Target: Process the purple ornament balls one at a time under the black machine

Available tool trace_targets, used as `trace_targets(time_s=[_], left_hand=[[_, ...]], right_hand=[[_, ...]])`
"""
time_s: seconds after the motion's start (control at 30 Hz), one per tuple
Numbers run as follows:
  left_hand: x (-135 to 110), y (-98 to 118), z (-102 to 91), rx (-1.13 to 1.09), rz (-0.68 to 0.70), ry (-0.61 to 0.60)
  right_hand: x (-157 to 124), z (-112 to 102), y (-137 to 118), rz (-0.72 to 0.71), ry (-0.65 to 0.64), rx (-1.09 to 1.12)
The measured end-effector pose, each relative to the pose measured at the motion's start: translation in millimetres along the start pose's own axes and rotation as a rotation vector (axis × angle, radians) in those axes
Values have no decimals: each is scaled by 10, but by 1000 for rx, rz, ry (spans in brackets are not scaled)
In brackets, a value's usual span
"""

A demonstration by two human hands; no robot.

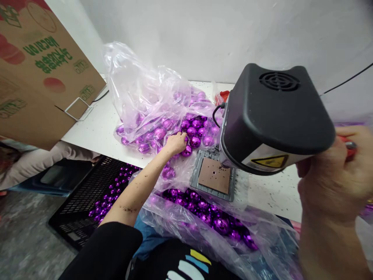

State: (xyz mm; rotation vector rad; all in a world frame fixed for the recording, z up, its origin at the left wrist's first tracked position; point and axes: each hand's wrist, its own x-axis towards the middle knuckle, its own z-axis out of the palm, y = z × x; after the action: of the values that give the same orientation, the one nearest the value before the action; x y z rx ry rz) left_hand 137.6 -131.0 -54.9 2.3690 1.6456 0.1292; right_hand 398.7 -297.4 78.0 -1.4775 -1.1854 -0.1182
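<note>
My left hand (pixel 175 143) reaches into a heap of shiny purple mirror-faceted balls (pixel 191 132) in a clear plastic bag (pixel 140 93). Its fingers curl round one ball at the near edge of the heap, mostly hidden by the hand. On the right, my right hand (pixel 335 186) is closed round a red handle (pixel 350 149) beside a black-housed bench machine (pixel 279 112) with a yellow warning label. Under the machine's head lies a brown square plate (pixel 215 175) with a small central hole, on a grey metal base (pixel 196 182).
More purple balls (pixel 221 224) lie in an open plastic bag at my lap. A black crate (pixel 78 202) of smaller purple balls stands low left. A cardboard box (pixel 43 70) and a seated person's leg (pixel 37 161) are at left. Dark flecks litter the white table (pixel 271 194).
</note>
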Motion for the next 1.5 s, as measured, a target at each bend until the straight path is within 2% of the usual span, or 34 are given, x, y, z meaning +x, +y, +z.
trace_targets(time_s=[0.13,0.23,0.3,0.4,0.5,0.6,0.73,0.87,1.07,1.2,1.37,1.5], left_hand=[[-7,-21,-181,-95,40,-4],[-287,-16,-358,-518,107,72],[-565,21,-409,-873,109,60],[-986,161,-293,-1194,40,-82],[-1261,375,-14,-1307,-45,-205],[-1313,555,239,-1321,-20,-199],[-1158,623,402,-1277,117,-142],[-1030,610,462,-1147,202,-148],[-1057,781,455,-719,244,-2],[-1050,919,461,-542,274,92],[-957,982,609,-574,231,151],[-939,988,728,-672,282,162]], right_hand=[[43,9,7,44,-5,58],[67,11,-9,31,-36,45],[79,23,-17,24,-36,56],[93,52,-17,40,-22,116],[106,70,-10,55,-19,165],[114,71,-7,60,-29,171],[117,66,-17,73,-46,172],[121,68,-29,69,-51,183],[133,63,-27,69,-58,180],[134,63,-29,60,-57,158],[136,71,-8,68,-28,144],[150,74,11,44,-13,126]])
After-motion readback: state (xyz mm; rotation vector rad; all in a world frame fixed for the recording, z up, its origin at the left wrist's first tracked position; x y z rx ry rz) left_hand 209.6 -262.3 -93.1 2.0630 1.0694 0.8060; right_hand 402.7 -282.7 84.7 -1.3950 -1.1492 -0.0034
